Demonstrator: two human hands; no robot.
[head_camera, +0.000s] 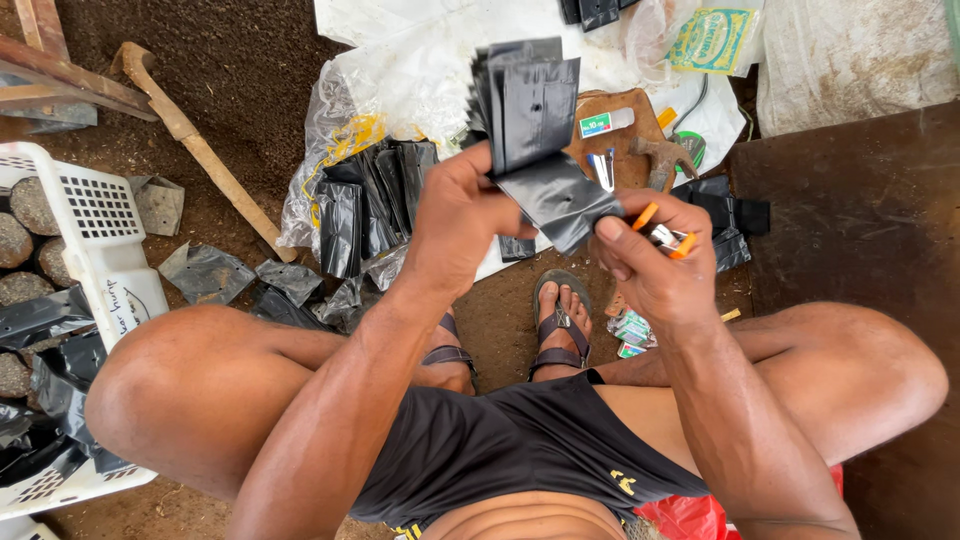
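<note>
My left hand (455, 215) grips a stack of several black plastic nursery bags (525, 105) held upright in front of me. My right hand (655, 265) pinches the lower corner of the front black bag (565, 200) pulled from that stack, and it also holds a small orange-handled stapler (662, 235) between its fingers. Both hands are raised above my sandalled feet (560, 320).
A pile of black bags (370, 205) lies on clear plastic sheeting on the soil. A white basket (105, 240) with soil-filled bags stands at left. A wooden handle (195, 145) lies on the ground. A wooden board (620, 130) with small tools sits ahead, a dark slab (860, 220) at right.
</note>
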